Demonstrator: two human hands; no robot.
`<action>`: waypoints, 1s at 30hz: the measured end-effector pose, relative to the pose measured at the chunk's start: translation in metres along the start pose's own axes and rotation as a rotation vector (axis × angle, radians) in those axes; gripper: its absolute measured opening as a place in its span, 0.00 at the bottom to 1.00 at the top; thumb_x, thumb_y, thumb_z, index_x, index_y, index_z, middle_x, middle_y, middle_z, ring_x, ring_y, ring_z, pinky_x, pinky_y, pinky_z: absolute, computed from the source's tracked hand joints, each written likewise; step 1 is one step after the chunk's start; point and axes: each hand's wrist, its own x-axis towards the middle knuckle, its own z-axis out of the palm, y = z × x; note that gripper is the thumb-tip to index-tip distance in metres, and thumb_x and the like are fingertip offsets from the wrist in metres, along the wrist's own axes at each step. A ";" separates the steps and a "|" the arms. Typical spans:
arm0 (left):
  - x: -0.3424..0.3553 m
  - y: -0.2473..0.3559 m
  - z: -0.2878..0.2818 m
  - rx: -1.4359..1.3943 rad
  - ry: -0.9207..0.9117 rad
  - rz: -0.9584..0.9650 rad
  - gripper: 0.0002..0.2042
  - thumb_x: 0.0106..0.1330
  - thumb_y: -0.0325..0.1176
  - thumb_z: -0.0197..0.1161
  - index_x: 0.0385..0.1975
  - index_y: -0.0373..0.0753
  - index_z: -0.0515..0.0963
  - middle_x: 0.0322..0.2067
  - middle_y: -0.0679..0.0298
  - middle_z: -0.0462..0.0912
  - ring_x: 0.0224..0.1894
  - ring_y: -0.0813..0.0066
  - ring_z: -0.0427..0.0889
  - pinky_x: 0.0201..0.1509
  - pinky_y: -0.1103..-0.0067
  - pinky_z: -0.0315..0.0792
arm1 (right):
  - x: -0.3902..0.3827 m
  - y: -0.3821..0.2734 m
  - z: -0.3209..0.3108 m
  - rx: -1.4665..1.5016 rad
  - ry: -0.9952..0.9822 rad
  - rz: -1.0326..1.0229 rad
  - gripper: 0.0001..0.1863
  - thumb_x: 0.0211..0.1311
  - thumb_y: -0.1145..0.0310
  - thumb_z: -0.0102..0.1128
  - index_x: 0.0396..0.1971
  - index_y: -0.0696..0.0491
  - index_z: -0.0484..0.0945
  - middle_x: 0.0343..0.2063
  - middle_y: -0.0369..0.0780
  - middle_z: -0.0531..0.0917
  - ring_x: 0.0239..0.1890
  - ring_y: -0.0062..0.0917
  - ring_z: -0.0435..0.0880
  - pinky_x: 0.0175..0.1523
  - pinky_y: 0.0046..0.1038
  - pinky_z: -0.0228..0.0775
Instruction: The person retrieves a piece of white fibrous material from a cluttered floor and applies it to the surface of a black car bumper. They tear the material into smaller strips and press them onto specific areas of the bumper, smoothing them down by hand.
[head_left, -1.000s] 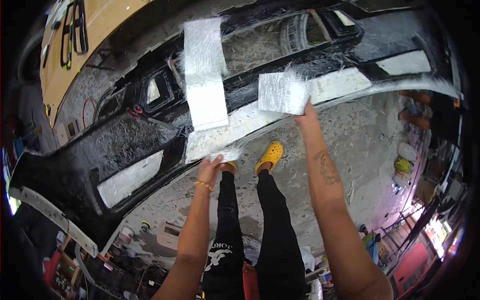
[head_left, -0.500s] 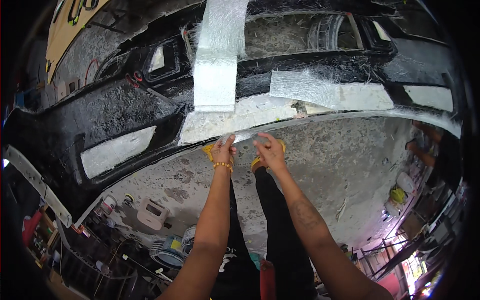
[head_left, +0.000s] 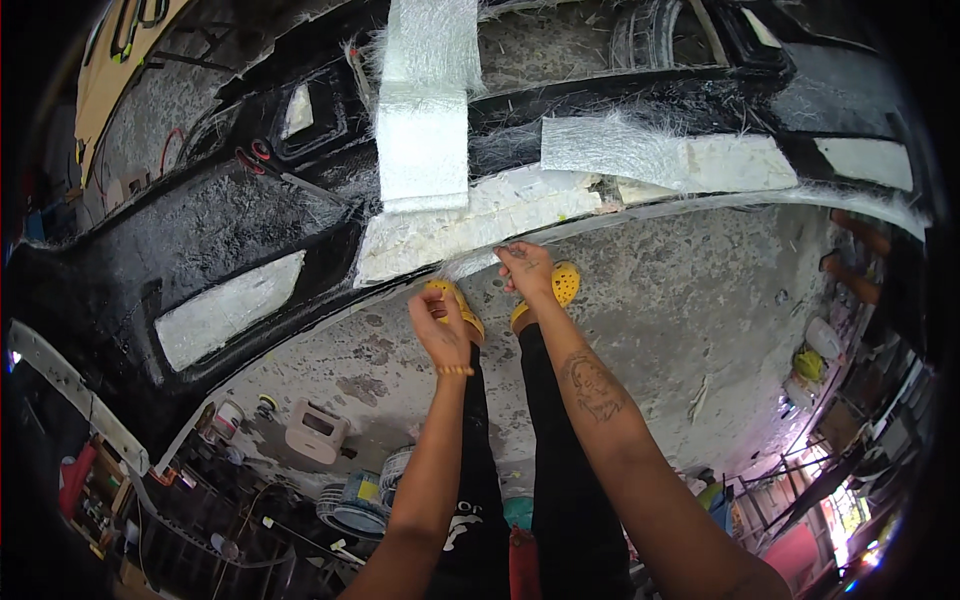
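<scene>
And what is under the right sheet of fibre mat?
Around its edges I see the black panel and the pale strip; the surface directly below the sheet is covered.

Head-worn fisheye view, looking down

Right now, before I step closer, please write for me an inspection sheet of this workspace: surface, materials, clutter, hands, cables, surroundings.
Surface: black panel, loose fibres in places; white strip near its front edge.
Materials: long fibre mat lies across the panel; shorter mat overlaps the white strip; scissors rest at left.
Clutter: beige plastic item and tub on the floor.
Left hand: fingers curled, below the panel's edge; grip unclear.
Right hand: fingers bent close to a small whitish piece; contact unclear.
Cables: thin red line at upper left, cable or hose unclear.
Surroundings: another person's legs at right.
</scene>
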 end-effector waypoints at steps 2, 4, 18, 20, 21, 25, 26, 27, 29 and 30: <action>-0.010 0.005 -0.007 0.239 -0.169 0.373 0.13 0.60 0.24 0.57 0.46 0.34 0.74 0.49 0.51 0.76 0.54 0.56 0.76 0.57 0.65 0.69 | 0.003 0.006 0.005 -0.042 0.047 -0.009 0.16 0.58 0.66 0.66 0.41 0.61 0.78 0.18 0.38 0.81 0.11 0.17 0.74 0.16 0.22 0.71; 0.003 0.013 -0.002 0.387 -0.327 0.508 0.19 0.59 0.24 0.57 0.51 0.34 0.72 0.53 0.50 0.73 0.57 0.53 0.72 0.61 0.63 0.65 | -0.002 0.002 0.016 -0.066 0.092 -0.019 0.17 0.58 0.67 0.65 0.42 0.62 0.78 0.19 0.40 0.83 0.12 0.18 0.75 0.17 0.23 0.74; 0.039 -0.026 0.018 0.729 -0.593 0.647 0.29 0.58 0.27 0.56 0.62 0.33 0.64 0.57 0.49 0.71 0.60 0.55 0.70 0.67 0.63 0.60 | -0.019 -0.003 -0.003 -0.432 -0.070 -0.189 0.30 0.57 0.57 0.66 0.57 0.57 0.71 0.20 0.41 0.84 0.24 0.26 0.84 0.25 0.28 0.72; 0.038 -0.024 0.023 0.740 -0.603 0.637 0.29 0.58 0.27 0.56 0.63 0.34 0.64 0.57 0.50 0.71 0.60 0.55 0.70 0.67 0.63 0.61 | -0.013 0.004 -0.014 -0.570 -0.065 -0.296 0.28 0.56 0.56 0.65 0.54 0.54 0.73 0.21 0.43 0.85 0.30 0.33 0.86 0.41 0.33 0.75; 0.038 -0.026 0.023 0.750 -0.602 0.626 0.29 0.58 0.27 0.56 0.63 0.34 0.64 0.57 0.51 0.71 0.60 0.55 0.70 0.67 0.63 0.61 | -0.014 0.002 -0.015 -0.633 -0.084 -0.308 0.27 0.56 0.56 0.65 0.54 0.52 0.73 0.21 0.43 0.85 0.32 0.34 0.86 0.44 0.34 0.74; 0.040 -0.028 0.026 0.818 -0.590 0.578 0.30 0.57 0.27 0.56 0.64 0.38 0.64 0.57 0.54 0.71 0.59 0.54 0.71 0.65 0.62 0.61 | -0.012 -0.005 -0.020 -0.829 -0.151 -0.316 0.25 0.57 0.57 0.66 0.55 0.45 0.73 0.24 0.42 0.86 0.39 0.38 0.85 0.49 0.38 0.73; 0.039 -0.027 0.027 0.845 -0.599 0.555 0.30 0.57 0.27 0.56 0.64 0.40 0.64 0.57 0.54 0.72 0.59 0.54 0.72 0.65 0.62 0.61 | -0.012 -0.007 -0.021 -0.863 -0.164 -0.308 0.25 0.58 0.57 0.66 0.55 0.44 0.73 0.25 0.42 0.86 0.40 0.39 0.84 0.49 0.39 0.73; 0.038 -0.025 0.030 0.869 -0.610 0.534 0.31 0.56 0.27 0.57 0.64 0.41 0.64 0.56 0.55 0.72 0.58 0.54 0.72 0.64 0.62 0.61 | -0.010 -0.003 -0.024 -0.893 -0.141 -0.345 0.25 0.58 0.58 0.65 0.55 0.44 0.73 0.27 0.43 0.86 0.40 0.40 0.84 0.49 0.40 0.73; 0.034 -0.019 0.035 0.874 -0.567 0.541 0.31 0.56 0.28 0.57 0.65 0.42 0.64 0.56 0.55 0.72 0.58 0.54 0.72 0.63 0.61 0.61 | -0.007 0.005 -0.029 -0.951 -0.090 -0.418 0.25 0.58 0.59 0.64 0.56 0.45 0.72 0.31 0.46 0.85 0.41 0.44 0.83 0.49 0.41 0.73; 0.033 -0.020 0.036 0.882 -0.541 0.535 0.31 0.56 0.28 0.58 0.65 0.43 0.65 0.55 0.55 0.72 0.58 0.54 0.73 0.63 0.61 0.61 | -0.011 0.004 -0.026 -0.950 -0.079 -0.446 0.25 0.59 0.60 0.64 0.56 0.45 0.71 0.33 0.47 0.85 0.41 0.46 0.82 0.49 0.42 0.73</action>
